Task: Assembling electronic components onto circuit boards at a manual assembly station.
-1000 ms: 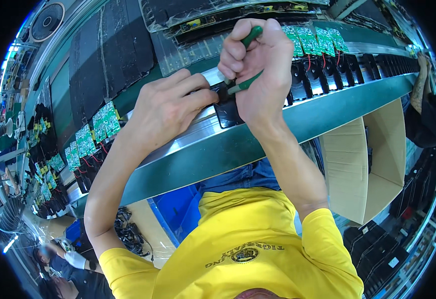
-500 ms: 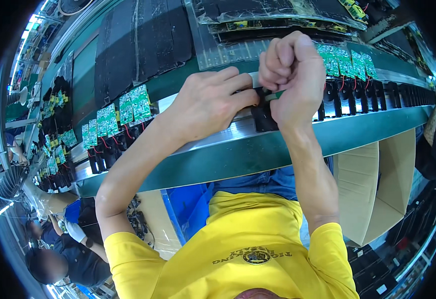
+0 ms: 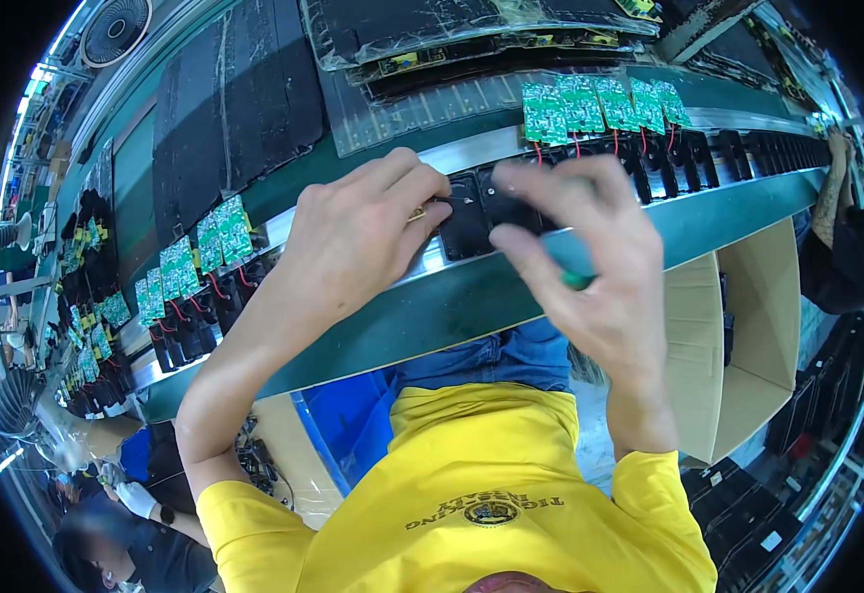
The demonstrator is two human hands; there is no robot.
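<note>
On the metal rail of the line, a black plastic case (image 3: 465, 229) lies between my hands, with a second black case (image 3: 511, 206) right beside it. My left hand (image 3: 358, 232) is at the left edge of the first case, thumb and fingers pinched together. A thin metal tip (image 3: 468, 201) and a small yellowish bit show at those fingertips; what they belong to is unclear. Above the second case, my right hand (image 3: 605, 262) is blurred by motion, thumb and index finger apart. A green-handled tool (image 3: 577, 281), partly hidden, is tucked in its palm.
Green circuit boards on red wires stand along the rail to the left (image 3: 224, 232) and right (image 3: 595, 104). Black sheets (image 3: 239, 99) and a stacked tray (image 3: 481, 35) lie behind. An open cardboard box (image 3: 758, 336) stands right. Other people work at both sides.
My hands have moved apart from each other. The right hand has turned and lowered over the cases, and the first case is now in plain sight. The whole view has shifted slightly.
</note>
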